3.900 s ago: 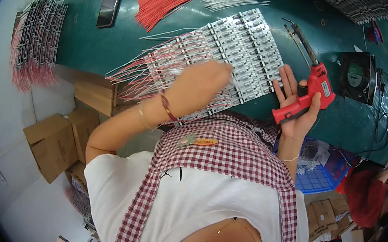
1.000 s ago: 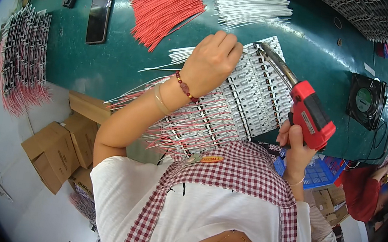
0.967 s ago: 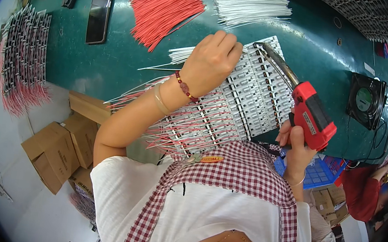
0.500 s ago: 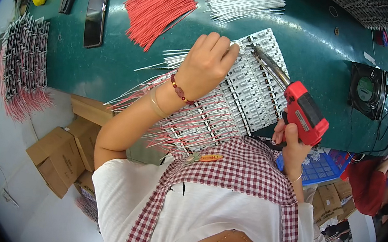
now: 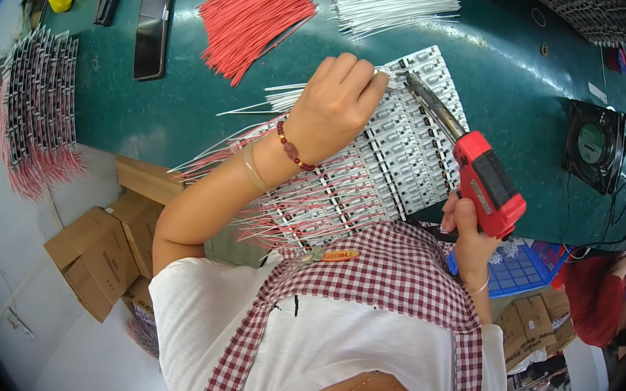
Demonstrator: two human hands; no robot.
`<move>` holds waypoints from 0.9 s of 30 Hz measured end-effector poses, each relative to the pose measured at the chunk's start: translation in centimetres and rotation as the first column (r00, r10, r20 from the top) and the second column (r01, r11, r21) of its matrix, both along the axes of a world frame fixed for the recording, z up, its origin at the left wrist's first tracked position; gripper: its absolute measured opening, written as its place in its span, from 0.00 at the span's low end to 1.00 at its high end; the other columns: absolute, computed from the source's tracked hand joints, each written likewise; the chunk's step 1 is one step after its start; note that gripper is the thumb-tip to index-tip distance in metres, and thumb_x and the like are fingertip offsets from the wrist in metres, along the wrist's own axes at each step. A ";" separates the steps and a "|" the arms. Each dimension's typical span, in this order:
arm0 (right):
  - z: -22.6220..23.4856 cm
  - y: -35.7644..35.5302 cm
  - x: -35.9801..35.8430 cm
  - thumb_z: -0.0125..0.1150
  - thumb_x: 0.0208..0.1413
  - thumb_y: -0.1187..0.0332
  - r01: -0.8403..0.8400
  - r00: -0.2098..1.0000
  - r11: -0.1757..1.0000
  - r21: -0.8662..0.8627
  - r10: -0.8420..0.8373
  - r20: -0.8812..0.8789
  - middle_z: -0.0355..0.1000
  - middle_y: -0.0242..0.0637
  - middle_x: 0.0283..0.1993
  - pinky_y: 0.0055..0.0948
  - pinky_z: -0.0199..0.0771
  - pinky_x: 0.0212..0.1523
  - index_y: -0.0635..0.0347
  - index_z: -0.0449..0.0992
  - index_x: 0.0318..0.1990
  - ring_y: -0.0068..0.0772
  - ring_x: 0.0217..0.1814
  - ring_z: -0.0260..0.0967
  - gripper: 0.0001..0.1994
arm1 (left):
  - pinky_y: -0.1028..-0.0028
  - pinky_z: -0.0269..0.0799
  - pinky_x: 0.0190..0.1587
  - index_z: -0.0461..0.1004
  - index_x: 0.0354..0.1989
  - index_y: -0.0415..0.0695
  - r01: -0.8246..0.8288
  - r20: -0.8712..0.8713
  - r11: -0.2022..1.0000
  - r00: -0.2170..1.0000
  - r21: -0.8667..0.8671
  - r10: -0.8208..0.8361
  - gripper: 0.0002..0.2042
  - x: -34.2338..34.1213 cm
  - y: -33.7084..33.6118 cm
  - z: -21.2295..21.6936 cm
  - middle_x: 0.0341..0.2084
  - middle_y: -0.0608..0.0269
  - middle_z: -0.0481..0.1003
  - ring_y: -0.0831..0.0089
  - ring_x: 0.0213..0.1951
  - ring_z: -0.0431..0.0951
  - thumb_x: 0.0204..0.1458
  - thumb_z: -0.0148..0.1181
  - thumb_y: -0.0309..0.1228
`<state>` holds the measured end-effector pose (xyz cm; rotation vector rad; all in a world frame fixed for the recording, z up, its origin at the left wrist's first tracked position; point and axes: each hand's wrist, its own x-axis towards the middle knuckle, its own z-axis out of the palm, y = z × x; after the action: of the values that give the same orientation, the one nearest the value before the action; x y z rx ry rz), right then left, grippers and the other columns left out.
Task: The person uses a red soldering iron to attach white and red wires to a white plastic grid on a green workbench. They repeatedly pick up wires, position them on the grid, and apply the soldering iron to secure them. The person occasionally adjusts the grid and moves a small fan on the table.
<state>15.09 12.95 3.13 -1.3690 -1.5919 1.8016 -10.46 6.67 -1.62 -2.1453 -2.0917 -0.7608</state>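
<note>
My left hand (image 5: 343, 98) is closed in a pinch at the upper part of a white circuit board panel (image 5: 414, 157). Several white wires (image 5: 284, 99) stick out to the left from beneath this hand, so it seems to grip a white wire, though its end is hidden by the fingers. My right hand (image 5: 471, 243) is wrapped round the handle of a red and black soldering gun (image 5: 489, 183). The gun's metal tip points up and left, close to my left fingertips over the panel. Red and white wires (image 5: 313, 195) trail from the panel's lower left rows.
A bundle of red wires (image 5: 256, 15) and one of white wires (image 5: 393, 4) lie on the green table (image 5: 129, 117). A phone (image 5: 153, 30) and wired boards (image 5: 38, 102) are at left. On the right are a black fan (image 5: 593, 146) and a blue basket (image 5: 520, 273).
The soldering gun has shifted slightly to the left, its tip still by my left fingertips. My left hand has hardly moved.
</note>
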 end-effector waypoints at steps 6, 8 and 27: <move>-1.0 0.1 0.8 0.63 0.52 0.75 -0.071 0.996 0.995 0.066 0.067 0.058 0.71 0.29 0.22 0.20 0.65 0.19 0.64 0.75 0.32 0.17 0.18 0.65 0.03 | 0.69 0.64 0.34 0.75 0.39 0.36 0.007 -0.013 1.000 1.000 -0.018 -0.007 0.14 0.1 0.3 -0.1 0.26 0.60 0.65 0.65 0.31 0.67 0.41 0.57 0.22; -0.8 0.1 0.6 0.61 0.55 0.71 -0.092 0.995 0.993 0.079 0.087 0.056 0.70 0.30 0.21 0.21 0.64 0.20 0.66 0.75 0.33 0.18 0.18 0.64 0.06 | 0.69 0.65 0.34 0.75 0.39 0.36 0.006 -0.011 1.000 1.000 -0.020 -0.007 0.13 0.0 0.3 -0.2 0.26 0.60 0.65 0.65 0.31 0.67 0.41 0.57 0.22; -0.3 -0.8 1.8 0.55 0.61 0.68 -0.018 0.999 0.998 -0.066 0.015 -0.035 0.70 0.39 0.25 0.23 0.65 0.22 0.71 0.68 0.50 0.21 0.19 0.61 0.15 | 0.71 0.63 0.33 0.73 0.35 0.34 0.074 -0.083 0.997 0.994 -0.001 -0.074 0.11 0.7 -0.4 -0.1 0.26 0.60 0.65 0.67 0.31 0.66 0.41 0.55 0.24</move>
<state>16.90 12.16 2.82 -1.3502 -1.5434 1.8926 -9.79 6.25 -1.76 -2.2242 -1.9802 -0.6673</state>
